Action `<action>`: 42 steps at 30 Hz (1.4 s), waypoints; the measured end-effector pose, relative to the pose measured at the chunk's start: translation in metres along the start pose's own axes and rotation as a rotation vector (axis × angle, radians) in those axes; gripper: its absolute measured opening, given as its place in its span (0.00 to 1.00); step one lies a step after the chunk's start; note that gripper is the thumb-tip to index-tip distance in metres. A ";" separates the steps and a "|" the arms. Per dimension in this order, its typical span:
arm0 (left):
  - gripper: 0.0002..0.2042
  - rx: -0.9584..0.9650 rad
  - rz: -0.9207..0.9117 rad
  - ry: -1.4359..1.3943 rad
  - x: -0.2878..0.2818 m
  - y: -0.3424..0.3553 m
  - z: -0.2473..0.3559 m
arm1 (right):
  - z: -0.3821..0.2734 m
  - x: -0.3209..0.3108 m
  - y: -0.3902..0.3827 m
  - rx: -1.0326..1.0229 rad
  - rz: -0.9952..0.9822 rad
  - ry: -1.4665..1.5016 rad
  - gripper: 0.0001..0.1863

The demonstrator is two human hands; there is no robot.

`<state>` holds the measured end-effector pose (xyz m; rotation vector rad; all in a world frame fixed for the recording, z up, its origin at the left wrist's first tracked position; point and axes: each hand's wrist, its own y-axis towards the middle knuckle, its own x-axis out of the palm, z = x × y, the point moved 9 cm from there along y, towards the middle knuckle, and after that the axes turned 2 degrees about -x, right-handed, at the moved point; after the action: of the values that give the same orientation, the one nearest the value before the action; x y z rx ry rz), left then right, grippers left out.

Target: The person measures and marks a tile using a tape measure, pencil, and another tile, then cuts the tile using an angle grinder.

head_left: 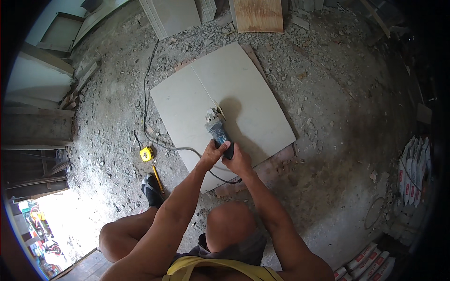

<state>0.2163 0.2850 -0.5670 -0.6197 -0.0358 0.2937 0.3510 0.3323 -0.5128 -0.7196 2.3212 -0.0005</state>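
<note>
Both of my hands are closed round the body of an angle grinder with a dark blue casing. My left hand wraps it from the left side, and my right hand grips the rear end. The grinder's disc stands on edge at a thin line that runs up a large pale tile. From the disc to the tile's far edge this line shows lighter than the surface. A black power cord leaves the grinder's rear, loops across the tile's near left part and trails off over the ground.
A yellow tape measure and a yellow pencil-like stick lie left of the tile, near my shod foot. Rubble covers the ground beyond. A wooden board leans at the back. Stacked bags stand far right.
</note>
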 end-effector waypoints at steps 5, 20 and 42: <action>0.44 0.008 -0.009 -0.018 0.002 0.000 -0.002 | 0.007 0.005 -0.001 0.063 -0.052 -0.028 0.30; 0.43 0.012 -0.015 -0.004 0.011 -0.008 -0.014 | 0.013 -0.001 -0.017 0.096 -0.051 -0.005 0.30; 0.37 -0.183 -0.066 -0.218 0.008 -0.012 -0.007 | 0.019 -0.006 -0.039 0.099 -0.057 -0.048 0.35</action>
<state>0.2282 0.2743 -0.5666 -0.7638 -0.2949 0.2947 0.3861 0.3063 -0.5159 -0.7278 2.2376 -0.1220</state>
